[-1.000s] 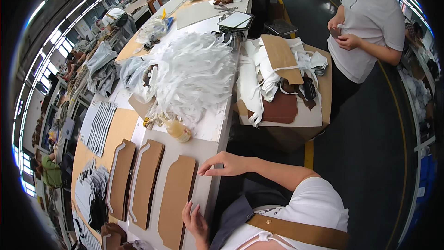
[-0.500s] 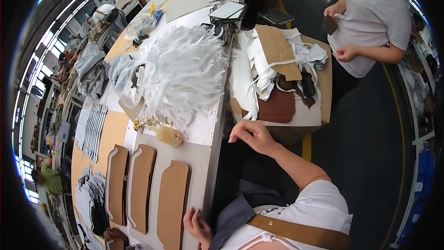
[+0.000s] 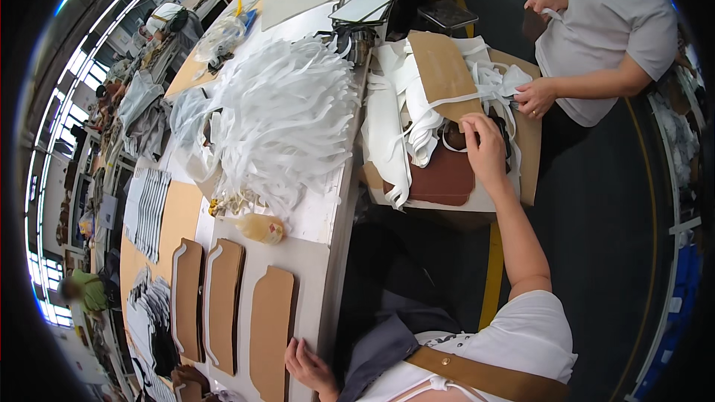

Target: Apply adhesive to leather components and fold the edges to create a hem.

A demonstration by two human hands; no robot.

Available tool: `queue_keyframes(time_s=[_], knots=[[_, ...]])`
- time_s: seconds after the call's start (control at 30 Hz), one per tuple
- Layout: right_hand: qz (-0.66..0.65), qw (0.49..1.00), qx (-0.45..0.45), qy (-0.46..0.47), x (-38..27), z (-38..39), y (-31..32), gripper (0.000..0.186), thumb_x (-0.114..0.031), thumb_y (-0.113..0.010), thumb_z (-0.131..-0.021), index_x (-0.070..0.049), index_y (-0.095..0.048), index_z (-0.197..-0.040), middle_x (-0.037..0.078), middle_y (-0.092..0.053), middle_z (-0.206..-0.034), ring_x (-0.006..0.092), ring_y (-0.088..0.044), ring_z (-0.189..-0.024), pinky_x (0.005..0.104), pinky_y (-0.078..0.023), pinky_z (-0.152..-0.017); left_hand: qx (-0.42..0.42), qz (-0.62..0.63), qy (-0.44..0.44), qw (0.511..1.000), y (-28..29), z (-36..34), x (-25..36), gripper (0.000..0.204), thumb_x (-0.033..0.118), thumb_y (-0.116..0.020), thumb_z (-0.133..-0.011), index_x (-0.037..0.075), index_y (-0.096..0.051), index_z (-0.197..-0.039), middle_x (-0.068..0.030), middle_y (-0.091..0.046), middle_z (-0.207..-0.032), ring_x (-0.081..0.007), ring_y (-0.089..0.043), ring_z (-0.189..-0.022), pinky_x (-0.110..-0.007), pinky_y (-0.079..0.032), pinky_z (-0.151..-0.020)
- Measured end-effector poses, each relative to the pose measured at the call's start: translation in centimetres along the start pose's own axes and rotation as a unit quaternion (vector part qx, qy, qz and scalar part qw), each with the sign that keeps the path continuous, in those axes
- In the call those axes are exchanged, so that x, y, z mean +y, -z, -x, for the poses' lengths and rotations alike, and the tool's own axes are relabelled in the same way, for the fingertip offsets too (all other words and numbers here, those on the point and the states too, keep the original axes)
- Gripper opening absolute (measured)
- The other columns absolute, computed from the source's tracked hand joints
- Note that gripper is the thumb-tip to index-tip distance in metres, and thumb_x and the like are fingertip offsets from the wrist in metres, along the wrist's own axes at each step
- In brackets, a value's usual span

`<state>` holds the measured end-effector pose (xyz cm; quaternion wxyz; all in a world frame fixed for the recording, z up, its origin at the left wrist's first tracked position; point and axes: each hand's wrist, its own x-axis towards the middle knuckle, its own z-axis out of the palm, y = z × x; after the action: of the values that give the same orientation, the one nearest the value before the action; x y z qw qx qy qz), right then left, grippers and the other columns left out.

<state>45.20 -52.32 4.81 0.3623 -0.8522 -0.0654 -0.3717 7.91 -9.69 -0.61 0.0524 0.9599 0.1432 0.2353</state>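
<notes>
My right hand (image 3: 485, 147) reaches out over the box on the right. Its bent fingers close on the lower end of a tan panel (image 3: 439, 67). Under that panel lie white fabric pieces (image 3: 383, 126) and a reddish-brown panel (image 3: 442, 177). My left hand (image 3: 309, 368) rests at the table's near edge, fingers spread and holding nothing, beside a tan panel (image 3: 272, 320). Left of it lie two stacks of tan panels, the middle stack (image 3: 225, 301) and the left stack (image 3: 189, 294), each with a white strip along one side.
A big heap of white strips (image 3: 287, 104) covers the table's middle, with a yellowish bottle (image 3: 261, 228) in front. Striped grey-white pieces (image 3: 147, 212) lie at the left. Across the box stands a co-worker (image 3: 607, 30), one hand on white strips, the other on a dark piece.
My right hand has moved forward and right, from beside the box to the tan panel on it. My left hand shifted slightly. The co-worker's lower hand has moved to the white strips.
</notes>
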Motion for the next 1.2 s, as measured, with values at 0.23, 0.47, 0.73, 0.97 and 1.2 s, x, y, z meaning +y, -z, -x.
queue_keyframes(time_s=[0.23, 0.47, 0.73, 0.97, 1.2], knots=[[0.097, 0.995, 0.004, -0.006, 7.0, 0.2, 1.1, 0.009, -0.007, -0.064, -0.094, 0.000, -0.065, -0.100, 0.014, -0.068, -0.107, 0.0359, -0.064, -0.100, 0.0434, -0.051, -0.088, -0.001, -0.009, 0.017, 1.000, 0.1, -0.7, 1.8, 0.028, -0.002, -0.053, -0.093, 0.002, -0.066, -0.118, -0.0183, -0.063, -0.127, -0.0388, -0.059, -0.118, -0.049, -0.045, -0.101], [0.106, 0.993, 0.001, -0.053, 11.9, -0.1, 2.8, 0.019, -0.007, -0.055, -0.100, 0.003, -0.065, -0.112, 0.018, -0.067, -0.119, 0.0371, -0.062, -0.112, 0.0426, -0.049, -0.097, -0.005, -0.011, 0.025, 1.000, -0.1, -0.5, 1.4, 0.031, -0.001, -0.052, -0.091, 0.003, -0.065, -0.118, -0.0186, -0.063, -0.127, -0.0400, -0.058, -0.118, -0.050, -0.045, -0.102], [0.302, 0.952, -0.043, 0.005, 19.0, -3.0, 2.5, 0.032, 0.000, -0.051, -0.094, 0.006, -0.062, -0.123, 0.019, -0.063, -0.133, 0.0355, -0.056, -0.129, 0.0427, -0.044, -0.110, -0.007, -0.008, 0.027, 1.000, -0.1, -0.5, 1.4, 0.030, 0.000, -0.051, -0.092, 0.002, -0.065, -0.118, -0.0193, -0.063, -0.127, -0.0402, -0.058, -0.118, -0.050, -0.045, -0.101], [0.380, 0.923, -0.056, 0.009, 21.3, -4.2, 2.2, 0.020, -0.002, -0.054, -0.090, 0.002, -0.068, -0.105, 0.019, -0.070, -0.117, 0.0339, -0.065, -0.113, 0.0435, -0.049, -0.099, -0.004, -0.002, 0.032, 0.999, -0.1, -0.8, 1.6, 0.030, -0.001, -0.051, -0.091, 0.002, -0.065, -0.118, -0.0192, -0.063, -0.126, -0.0404, -0.059, -0.116, -0.050, -0.046, -0.100], [0.347, 0.936, -0.049, -0.011, 19.5, -5.0, 3.2, 0.011, -0.011, -0.067, -0.086, -0.003, -0.067, -0.093, 0.015, -0.071, -0.089, 0.0339, -0.068, -0.087, 0.0461, -0.050, -0.078, 0.003, -0.007, 0.017, 1.000, -0.5, -0.3, 0.3, 0.032, -0.002, -0.053, -0.089, 0.004, -0.066, -0.118, -0.0185, -0.064, -0.126, -0.0402, -0.060, -0.115, -0.050, -0.047, -0.099]])
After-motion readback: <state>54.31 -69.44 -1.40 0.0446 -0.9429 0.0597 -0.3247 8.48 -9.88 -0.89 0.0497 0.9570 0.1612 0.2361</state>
